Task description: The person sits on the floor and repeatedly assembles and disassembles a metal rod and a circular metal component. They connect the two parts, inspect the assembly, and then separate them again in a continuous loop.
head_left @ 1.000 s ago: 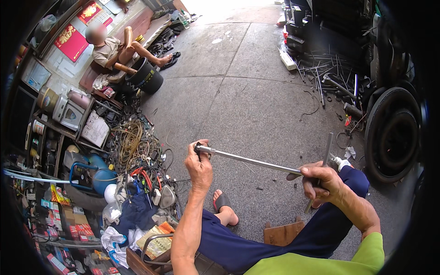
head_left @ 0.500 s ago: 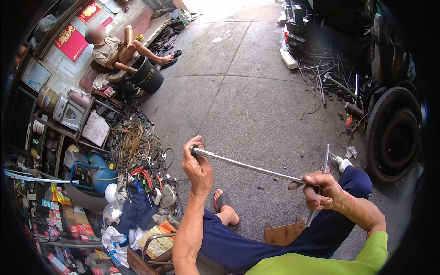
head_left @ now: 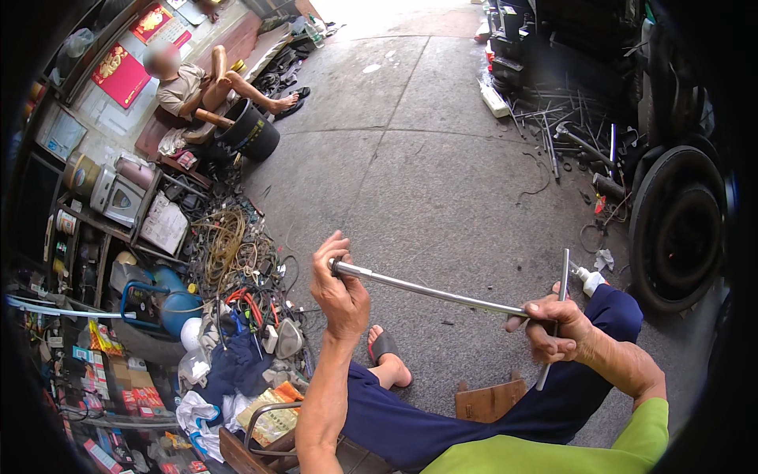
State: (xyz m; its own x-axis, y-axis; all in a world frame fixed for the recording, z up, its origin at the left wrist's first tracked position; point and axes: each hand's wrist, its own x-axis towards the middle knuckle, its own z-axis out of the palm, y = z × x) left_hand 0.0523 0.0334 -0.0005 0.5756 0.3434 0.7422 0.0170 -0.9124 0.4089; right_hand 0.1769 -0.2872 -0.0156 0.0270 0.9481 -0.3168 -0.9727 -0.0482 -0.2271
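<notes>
A long shiny T-handle wrench [head_left: 442, 294] spans the space between my two hands, above the floor and my lap. My left hand [head_left: 341, 296] is raised, with its fingers closed around the far-left end, where a dark ring-like piece [head_left: 336, 268] shows against the palm. At the other end, my right hand [head_left: 562, 325] grips the wrench where the rod meets its crossbar [head_left: 564, 272]. The crossbar sticks out above and below that hand. What is inside the dark end piece is hidden.
Cables [head_left: 225, 245] and tools crowd the left, near a blue tank [head_left: 180, 300]. A person [head_left: 185, 87] sits at the back left with a hand in a black bucket [head_left: 251, 134]. A large wheel [head_left: 677, 229] stands right; metal rods [head_left: 553, 146] lie behind. A wooden stool [head_left: 489, 401] is below.
The crossbar's lower end has swung slightly to the right in my right hand. My left hand's fingers have shifted a little upward at the wrench's end.
</notes>
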